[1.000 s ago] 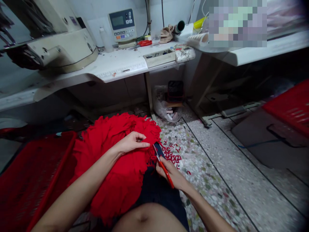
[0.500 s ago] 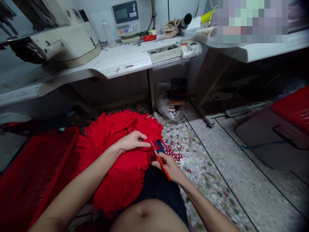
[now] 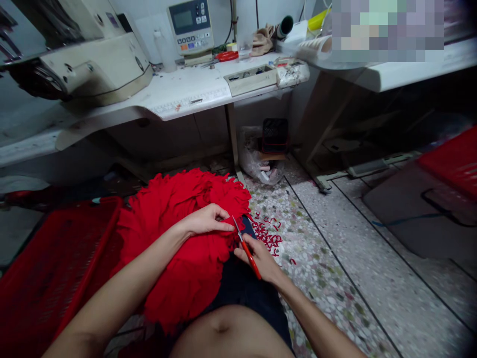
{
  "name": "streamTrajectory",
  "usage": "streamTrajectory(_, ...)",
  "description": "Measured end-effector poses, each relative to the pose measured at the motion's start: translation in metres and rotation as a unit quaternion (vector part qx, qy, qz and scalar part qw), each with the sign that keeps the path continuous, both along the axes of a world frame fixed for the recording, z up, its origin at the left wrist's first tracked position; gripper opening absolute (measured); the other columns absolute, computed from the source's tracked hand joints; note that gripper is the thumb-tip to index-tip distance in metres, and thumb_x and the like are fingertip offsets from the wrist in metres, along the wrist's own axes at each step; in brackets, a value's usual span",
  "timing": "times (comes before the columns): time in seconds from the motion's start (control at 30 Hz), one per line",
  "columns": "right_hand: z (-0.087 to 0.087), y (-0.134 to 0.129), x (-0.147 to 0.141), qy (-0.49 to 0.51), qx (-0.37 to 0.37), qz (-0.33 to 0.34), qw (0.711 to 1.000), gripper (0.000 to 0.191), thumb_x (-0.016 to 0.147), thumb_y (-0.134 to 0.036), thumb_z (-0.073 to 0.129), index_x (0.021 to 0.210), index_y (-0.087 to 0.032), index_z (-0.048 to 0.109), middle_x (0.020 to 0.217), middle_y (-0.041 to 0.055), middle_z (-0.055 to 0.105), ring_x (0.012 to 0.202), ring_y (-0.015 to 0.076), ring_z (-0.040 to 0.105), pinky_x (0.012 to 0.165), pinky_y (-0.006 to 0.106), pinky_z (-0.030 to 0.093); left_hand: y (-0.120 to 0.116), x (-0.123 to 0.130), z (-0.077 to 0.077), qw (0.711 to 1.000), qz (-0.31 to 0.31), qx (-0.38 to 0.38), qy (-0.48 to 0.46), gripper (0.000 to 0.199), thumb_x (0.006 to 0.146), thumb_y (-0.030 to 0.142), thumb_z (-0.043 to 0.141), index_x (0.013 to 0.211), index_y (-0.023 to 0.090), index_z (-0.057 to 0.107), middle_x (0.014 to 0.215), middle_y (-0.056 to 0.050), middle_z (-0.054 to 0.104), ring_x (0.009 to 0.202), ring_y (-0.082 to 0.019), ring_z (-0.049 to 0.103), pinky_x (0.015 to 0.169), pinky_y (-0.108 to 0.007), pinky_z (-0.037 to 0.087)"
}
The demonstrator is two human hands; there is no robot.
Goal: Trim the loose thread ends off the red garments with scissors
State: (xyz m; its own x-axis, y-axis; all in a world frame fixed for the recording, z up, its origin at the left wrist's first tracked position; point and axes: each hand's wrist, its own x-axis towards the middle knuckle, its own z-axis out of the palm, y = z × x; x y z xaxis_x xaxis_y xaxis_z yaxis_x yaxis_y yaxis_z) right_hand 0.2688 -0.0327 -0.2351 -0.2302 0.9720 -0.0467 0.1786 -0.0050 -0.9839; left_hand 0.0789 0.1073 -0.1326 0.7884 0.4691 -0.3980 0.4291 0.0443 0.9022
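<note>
A large mass of red knit fabric (image 3: 179, 233) lies heaped across my lap, its edge cut into a ragged fringe. My left hand (image 3: 206, 220) pinches the fabric near that edge. My right hand (image 3: 259, 258) grips red-handled scissors (image 3: 249, 259), with the steel blades (image 3: 237, 228) pointing up into the fabric next to my left fingertips. The blade tips are hidden in the red folds. Dark shorts (image 3: 242, 283) show beneath the cloth.
Red fabric scraps (image 3: 266, 236) lie on the speckled terrazzo floor (image 3: 328, 278) to the right. A red plastic basket (image 3: 55, 258) stands at my left. An industrial sewing machine (image 3: 85, 69) sits on a white table (image 3: 186, 97) ahead, and another red basket (image 3: 450, 169) is at the right.
My right hand has moved up and left, bringing the scissors to the fabric edge beside my left hand. The view has shifted slightly.
</note>
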Motion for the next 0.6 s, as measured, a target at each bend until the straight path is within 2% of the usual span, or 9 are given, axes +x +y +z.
streamTrajectory(0.17, -0.012, -0.002, -0.004, 0.013, -0.007, -0.042, 0.999, 0.050, 0.085, -0.054, 0.075, 0.067, -0.022, 0.042, 0.058, -0.0077, 0.037, 0.055, 0.0110, 0.034, 0.052, 0.023, 0.027, 0.001, -0.001, 0.003, 0.997, -0.038, 0.067, 0.017, 0.037, 0.085, 0.047, 0.072, 0.085, 0.010, 0.077, 0.071, -0.001, 0.062, 0.065, -0.012, 0.050, 0.062, -0.023, 0.037)
streamTrajectory(0.23, -0.019, -0.009, -0.006, 0.044, -0.034, -0.062, 0.997, 0.053, 0.081, -0.056, 0.079, 0.064, -0.022, 0.042, 0.056, -0.0079, 0.037, 0.052, 0.0104, 0.034, 0.049, 0.023, 0.027, -0.001, -0.005, 0.010, 0.991, -0.085, 0.099, 0.016, 0.035, 0.086, 0.045, 0.073, 0.090, 0.012, 0.079, 0.072, -0.001, 0.061, 0.066, -0.012, 0.051, 0.062, -0.023, 0.038)
streamTrajectory(0.33, -0.029, -0.019, -0.006, 0.104, -0.094, -0.105, 0.984, 0.054, 0.077, -0.059, 0.081, 0.065, -0.023, 0.043, 0.053, -0.0081, 0.042, 0.046, 0.0101, 0.039, 0.044, 0.022, 0.029, -0.007, -0.015, 0.024, 0.979, -0.190, 0.078, 0.011, 0.034, 0.082, 0.041, 0.078, 0.105, 0.015, 0.079, 0.079, -0.003, 0.065, 0.074, -0.014, 0.058, 0.068, -0.023, 0.043)
streamTrajectory(0.4, -0.033, -0.021, -0.004, 0.124, -0.126, -0.140, 0.974, 0.054, 0.076, -0.060, 0.081, 0.065, -0.023, 0.044, 0.049, -0.0081, 0.044, 0.041, 0.0100, 0.040, 0.041, 0.022, 0.029, -0.011, -0.021, 0.032, 0.977, -0.210, 0.040, 0.013, 0.038, 0.081, 0.039, 0.080, 0.111, 0.016, 0.078, 0.083, -0.004, 0.068, 0.077, -0.015, 0.062, 0.073, -0.024, 0.047)
streamTrajectory(0.43, -0.034, -0.020, -0.003, 0.127, -0.135, -0.156, 0.970, 0.054, 0.075, -0.060, 0.081, 0.065, -0.023, 0.044, 0.047, -0.0079, 0.045, 0.039, 0.0100, 0.041, 0.039, 0.022, 0.029, -0.012, -0.024, 0.033, 0.982, -0.185, 0.033, 0.014, 0.037, 0.082, 0.039, 0.078, 0.112, 0.015, 0.078, 0.084, -0.005, 0.069, 0.077, -0.016, 0.063, 0.073, -0.024, 0.048)
streamTrajectory(0.5, -0.032, -0.012, 0.001, 0.131, -0.142, -0.186, 0.963, 0.053, 0.073, -0.061, 0.083, 0.065, -0.023, 0.047, 0.044, -0.0071, 0.048, 0.037, 0.0104, 0.043, 0.038, 0.022, 0.030, -0.011, -0.026, 0.031, 0.994, -0.079, 0.068, 0.012, 0.033, 0.088, 0.038, 0.072, 0.109, 0.014, 0.076, 0.087, -0.006, 0.071, 0.078, -0.016, 0.065, 0.074, -0.025, 0.049)
streamTrajectory(0.57, -0.027, -0.001, 0.005, 0.138, -0.140, -0.211, 0.958, 0.053, 0.068, -0.063, 0.085, 0.066, -0.022, 0.051, 0.044, -0.0058, 0.052, 0.036, 0.0112, 0.045, 0.036, 0.022, 0.031, -0.005, -0.024, 0.023, 0.987, 0.036, 0.158, 0.007, 0.027, 0.092, 0.036, 0.066, 0.102, 0.013, 0.075, 0.092, -0.007, 0.071, 0.083, -0.017, 0.065, 0.076, -0.025, 0.049)
streamTrajectory(0.6, -0.023, 0.005, 0.006, 0.142, -0.136, -0.219, 0.956, 0.054, 0.066, -0.064, 0.086, 0.067, -0.022, 0.052, 0.044, -0.0051, 0.053, 0.036, 0.0116, 0.046, 0.036, 0.022, 0.032, -0.001, -0.023, 0.018, 0.976, 0.074, 0.206, 0.008, 0.025, 0.093, 0.035, 0.064, 0.100, 0.013, 0.075, 0.094, -0.008, 0.071, 0.086, -0.018, 0.065, 0.078, -0.026, 0.049)
